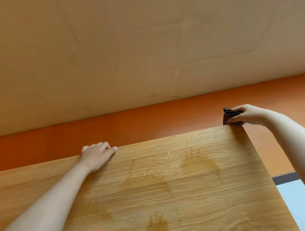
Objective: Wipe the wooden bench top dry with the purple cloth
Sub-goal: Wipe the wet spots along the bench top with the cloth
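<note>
Damp patches (pixel 158 227) and left hand (pixel 95 157) on wooden bench top (pixel 203 194)

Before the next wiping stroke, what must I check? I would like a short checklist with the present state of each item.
1. Grip on the purple cloth: ok, the right hand pinches it, folded.
2. Cloth at a starting place: ok, at the far right corner of the wooden bench top.
3. Left hand steadies the top: ok, fingers over the far edge.
4. Top dry: not ok, wet patches show.
5. Cloth still absorbent: cannot tell.
</note>
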A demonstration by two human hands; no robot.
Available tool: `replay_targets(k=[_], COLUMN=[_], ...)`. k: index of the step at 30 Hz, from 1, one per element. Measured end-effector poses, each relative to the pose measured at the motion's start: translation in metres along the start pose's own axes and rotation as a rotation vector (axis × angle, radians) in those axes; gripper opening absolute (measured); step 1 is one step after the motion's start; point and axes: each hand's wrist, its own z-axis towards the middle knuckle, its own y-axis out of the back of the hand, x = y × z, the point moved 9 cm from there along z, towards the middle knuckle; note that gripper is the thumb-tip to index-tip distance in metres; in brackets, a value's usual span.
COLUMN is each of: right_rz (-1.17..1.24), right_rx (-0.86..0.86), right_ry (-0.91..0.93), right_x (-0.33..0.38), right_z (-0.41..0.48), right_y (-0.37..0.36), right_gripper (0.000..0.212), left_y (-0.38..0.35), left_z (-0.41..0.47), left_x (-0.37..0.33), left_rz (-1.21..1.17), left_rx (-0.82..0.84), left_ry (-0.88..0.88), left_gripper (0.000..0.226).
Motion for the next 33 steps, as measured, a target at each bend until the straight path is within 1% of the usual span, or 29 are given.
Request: replay_targets(k=[2, 5, 6, 9, 13, 17, 19, 21, 23, 24, 26, 28, 30, 33], right_rz=[-0.057, -0.224, -0.242, -0.253, -0.28, -0.187, -0.149, -0.119, -0.103, -0.095, -0.09, -0.091, -0.098, -0.096], right_rx=[-0.074, -0.276, -0.289, -0.164, 0.027, 0.157, 0.183, 0.198, 0.209, 0.208, 0.204, 0.197, 0.178, 0.162], right_ry=[-0.005, 0.066, 0.094, 0.127, 0.194, 0.3, 0.36, 0.413, 0.442, 0.44, 0.41, 0.375, 0.359, 0.361], right_x=[0.003, 0.023, 0.032, 0.063, 0.132, 0.215, 0.257, 0.293, 0.318, 0.324, 0.329, 0.326, 0.325, 0.348], right_z=[-0.003, -0.011, -0.012, -0.009, -0.003, -0.002, -0.004, -0.007, -0.009, -0.01, -0.01, -0.01, -0.012, -0.015], right_y=[0.006, 0.011, 0.005, -0.036, -0.11, -0.204, -0.249, -0.288, -0.314, -0.32, -0.324, -0.321, -0.32, -0.341], right_gripper=[0.008, 0.001, 0.003, 0.007, 0.022, 0.026, 0.026, 0.021, 0.013, 0.012, 0.016, 0.017, 0.013, 0.013], left_y=[0.001, 0.003, 0.004, 0.007, 0.007, 0.011, 0.013, 0.017, 0.024, 0.028, 0.036, 0.04, 0.04, 0.036], left_z=[0.0, -0.001, -0.002, -0.005, -0.009, -0.012, -0.014, -0.018, -0.024, -0.03, -0.045, -0.061, -0.073, -0.071], left_x=[0.0, 0.0, 0.001, 0.001, 0.003, 0.006, 0.006, 0.01, 0.032, 0.05, 0.101, 0.163, 0.214, 0.241], left_rz=[-0.011, -0.022, -0.02, -0.038, -0.116, -0.203, -0.279, -0.325, -0.268, -0.206, -0.103, -0.035, 0.007, 0.011], left_rx=[0.003, -0.009, -0.017, -0.049, -0.071, -0.071, -0.108, -0.181, -0.222, -0.226, -0.225, -0.188, -0.134, -0.082], left_ry=[0.004, 0.012, 0.012, 0.0, -0.014, -0.061, -0.062, -0.06, -0.045, -0.048, -0.057, -0.017, 0.043, 0.056], left_gripper=[0.039, 0.039, 0.039, 0.038, 0.034, 0.028, 0.035, 0.051, 0.063, 0.065, 0.065, 0.065, 0.069, 0.072])
